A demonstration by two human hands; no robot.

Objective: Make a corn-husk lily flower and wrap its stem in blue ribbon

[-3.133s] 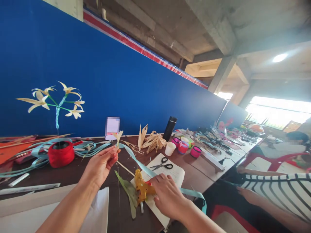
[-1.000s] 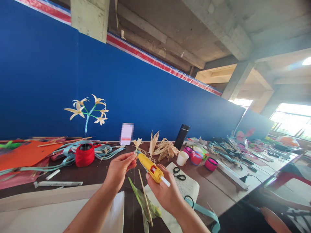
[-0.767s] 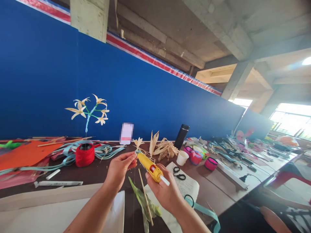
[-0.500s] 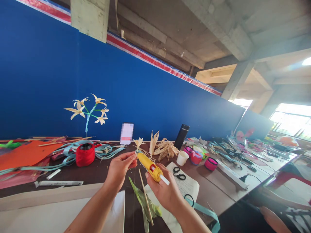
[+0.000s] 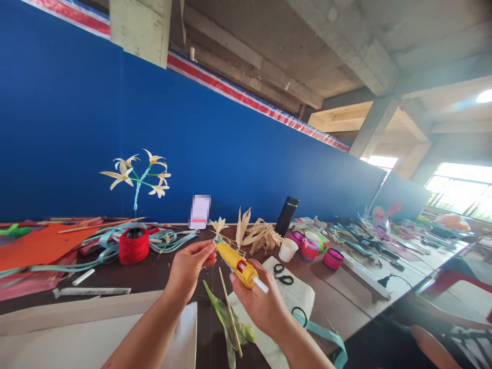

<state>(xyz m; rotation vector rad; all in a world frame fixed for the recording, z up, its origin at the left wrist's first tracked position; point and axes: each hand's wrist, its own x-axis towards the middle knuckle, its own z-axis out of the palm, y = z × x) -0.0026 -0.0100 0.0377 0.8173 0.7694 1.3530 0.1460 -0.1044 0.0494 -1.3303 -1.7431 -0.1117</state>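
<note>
My right hand [image 5: 255,294] is wrapped round a yellow glue gun [image 5: 234,259], a white glue stick poking out of its rear end. The gun's nozzle points up and left, close to the fingertips of my left hand [image 5: 192,266]. Those fingers are pinched together at the base of a small pale husk flower [image 5: 219,226]; its stem is hidden by the fingers and nozzle. Whether the nozzle touches the flower I cannot tell. Under the hands lie a thin wooden stick [image 5: 230,312] and a green husk leaf [image 5: 223,318].
A flower spray [image 5: 140,179] rises behind a red ribbon roll [image 5: 134,247]. Dried husks [image 5: 265,236], a black bottle [image 5: 287,215] and a white cup [image 5: 288,249] stand beyond my hands. Scissors [image 5: 283,275] rest on paper to the right; a white box [image 5: 154,333] lies front left.
Almost nothing differs. Both hands, the glue gun and the flower hold the same position, while the whole view has shifted very slightly.
</note>
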